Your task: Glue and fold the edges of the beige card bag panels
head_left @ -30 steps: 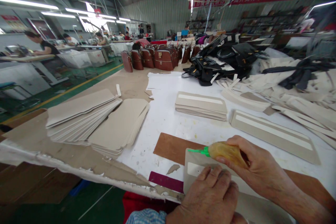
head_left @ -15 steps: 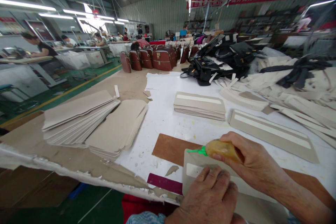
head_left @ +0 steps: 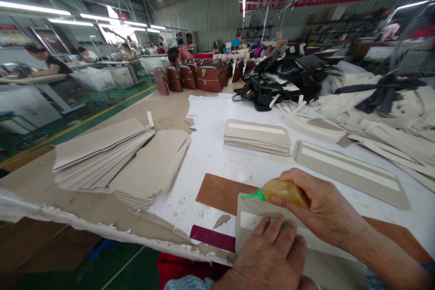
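My right hand (head_left: pixel 317 201) is wrapped round a yellowish glue bottle (head_left: pixel 283 191). Its thin green nozzle (head_left: pixel 253 195) points left, with the tip at the upper left corner of a beige panel (head_left: pixel 245 238). On that panel my left hand (head_left: pixel 275 253) lies flat, fingers stretched out and pressing it down. A white strip (head_left: pixel 248 220) on the panel runs under the left fingers. Beneath the panel, a brown sheet (head_left: pixel 222 192) sticks out at the left and again at the right. Any glue under the tip is too small to make out.
Two fanned stacks of beige panels, a left one (head_left: pixel 98 154) and a nearer one (head_left: pixel 154 158), lie left. A smaller stack (head_left: pixel 256 138) and a long panel (head_left: pixel 353 174) lie beyond my hands. Brown bags (head_left: pixel 209 77), black bags (head_left: pixel 282 77) and a person (head_left: pixel 180 54) are farther back.
The bottle and my right hand have shifted very slightly left, the nozzle staying by the panel's corner. My left hand keeps its place. Behind the brown bags, a person's head has risen.
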`<state>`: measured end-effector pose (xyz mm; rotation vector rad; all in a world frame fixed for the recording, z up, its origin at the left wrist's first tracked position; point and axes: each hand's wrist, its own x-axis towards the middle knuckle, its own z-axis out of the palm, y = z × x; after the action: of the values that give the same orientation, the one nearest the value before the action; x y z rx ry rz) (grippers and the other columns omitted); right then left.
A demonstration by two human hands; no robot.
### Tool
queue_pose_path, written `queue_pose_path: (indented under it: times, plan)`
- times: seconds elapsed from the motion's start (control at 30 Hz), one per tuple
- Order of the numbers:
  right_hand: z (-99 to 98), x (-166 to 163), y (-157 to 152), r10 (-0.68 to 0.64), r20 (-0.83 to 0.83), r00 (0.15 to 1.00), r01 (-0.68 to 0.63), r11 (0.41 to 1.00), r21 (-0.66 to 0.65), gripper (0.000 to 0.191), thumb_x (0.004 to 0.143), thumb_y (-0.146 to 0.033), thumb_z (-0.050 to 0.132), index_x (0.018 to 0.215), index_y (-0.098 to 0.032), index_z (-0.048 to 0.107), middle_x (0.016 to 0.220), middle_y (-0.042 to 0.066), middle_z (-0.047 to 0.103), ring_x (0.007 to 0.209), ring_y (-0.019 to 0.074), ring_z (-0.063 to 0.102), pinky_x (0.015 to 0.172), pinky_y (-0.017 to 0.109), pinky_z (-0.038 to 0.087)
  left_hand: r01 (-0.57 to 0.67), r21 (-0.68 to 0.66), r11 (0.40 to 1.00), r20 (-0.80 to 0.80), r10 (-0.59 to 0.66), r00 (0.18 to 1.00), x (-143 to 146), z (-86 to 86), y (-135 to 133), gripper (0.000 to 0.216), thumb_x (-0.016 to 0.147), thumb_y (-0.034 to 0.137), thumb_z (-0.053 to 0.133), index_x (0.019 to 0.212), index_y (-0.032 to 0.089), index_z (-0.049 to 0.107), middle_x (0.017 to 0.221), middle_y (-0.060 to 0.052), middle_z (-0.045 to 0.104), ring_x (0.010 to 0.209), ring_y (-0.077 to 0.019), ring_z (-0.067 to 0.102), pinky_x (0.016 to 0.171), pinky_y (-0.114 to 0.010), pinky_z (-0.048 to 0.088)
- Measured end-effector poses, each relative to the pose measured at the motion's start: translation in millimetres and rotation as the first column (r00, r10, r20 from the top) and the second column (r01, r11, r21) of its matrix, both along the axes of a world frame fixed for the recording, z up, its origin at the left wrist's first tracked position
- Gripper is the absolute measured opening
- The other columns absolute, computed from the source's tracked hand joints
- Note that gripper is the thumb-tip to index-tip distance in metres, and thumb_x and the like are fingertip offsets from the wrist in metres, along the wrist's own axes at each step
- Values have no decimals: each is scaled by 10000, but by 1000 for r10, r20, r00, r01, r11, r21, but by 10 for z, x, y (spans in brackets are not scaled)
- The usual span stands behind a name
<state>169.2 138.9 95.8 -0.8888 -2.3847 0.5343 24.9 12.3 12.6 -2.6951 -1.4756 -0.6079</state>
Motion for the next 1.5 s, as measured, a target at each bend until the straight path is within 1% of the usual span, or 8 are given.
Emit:
queue_pose_path:
  times: [0.2, 0.3, 0.47, 0.7, 0.83, 0.97, 1.23, 1.5]
  plan:
    - [73, -43, 10, -15, 47, 999, 13, 999, 40, 232, 976, -490, 638, 998, -261, 668, 850, 2, 730, 700, 207, 685, 639, 329, 531, 7, 62, 998, -2, -6, 1000, -7, -32, 13, 549, 1101, 557, 479, 1405, 117, 606, 1524, -138, 638, 1468, -304, 540, 1298, -426, 350]
    - [120, -90, 0, -9, 45, 999, 8, 1000, 30, 216, 969, -481, 639, 961, -266, 661, 798, -5, 723, 681, 207, 676, 602, 315, 509, 0, 46, 999, 4, 0, 1000, -13, -24, 6, 546, 1102, 545, 483, 1416, 112, 596, 1548, -149, 622, 1489, -309, 522, 1295, -441, 359]
    - [181, -120, -6, -23, 70, 997, 21, 999, 31, 217, 961, -485, 643, 933, -270, 644, 780, -6, 723, 666, 210, 671, 585, 315, 493, 7, 54, 999, -19, -5, 1000, -21, 3, 1, 553, 1115, 558, 454, 1409, 110, 594, 1542, -147, 624, 1480, -311, 533, 1296, -436, 356]
    - [227, -116, 18, -43, 83, 996, 38, 998, 57, 193, 927, -465, 672, 926, -277, 628, 743, -18, 697, 611, 192, 631, 558, 299, 444, -1, 50, 999, -2, 1, 1000, -18, -43, 4, 539, 1113, 562, 471, 1404, 126, 594, 1522, -125, 649, 1460, -305, 550, 1294, -439, 357]
    - [239, -166, 5, -37, 87, 996, 34, 999, 43, 176, 922, -446, 661, 923, -274, 624, 727, -21, 687, 596, 193, 615, 555, 305, 431, -8, 64, 998, 3, 8, 1000, -16, -28, 7, 529, 1118, 562, 464, 1388, 128, 600, 1502, -124, 661, 1462, -295, 548, 1296, -418, 350]
    - [253, -172, 8, -40, 114, 993, 37, 999, 33, 189, 918, -458, 672, 915, -278, 614, 699, -28, 667, 575, 192, 599, 546, 305, 414, 3, 39, 999, 4, -3, 1000, -18, 5, 13, 518, 1101, 544, 498, 1383, 121, 601, 1520, -134, 642, 1465, -302, 543, 1299, -426, 348]
    - [280, -45, 42, -86, 172, 981, 89, 996, -11, 280, 931, -546, 648, 883, -276, 589, 692, -26, 663, 588, 193, 589, 545, 304, 406, 6, 48, 999, 14, -7, 1000, -27, -65, 11, 553, 1106, 556, 471, 1430, 124, 590, 1547, -134, 635, 1480, -312, 541, 1309, -436, 338]
    - [284, 50, 74, -135, 202, 970, 149, 987, -59, 287, 890, -564, 642, 889, -281, 593, 673, -32, 630, 613, 212, 580, 579, 329, 403, 9, 1, 1000, 16, -9, 1000, -31, -23, 5, 557, 1110, 547, 464, 1448, 119, 577, 1554, -129, 627, 1472, -323, 552, 1322, -444, 329]
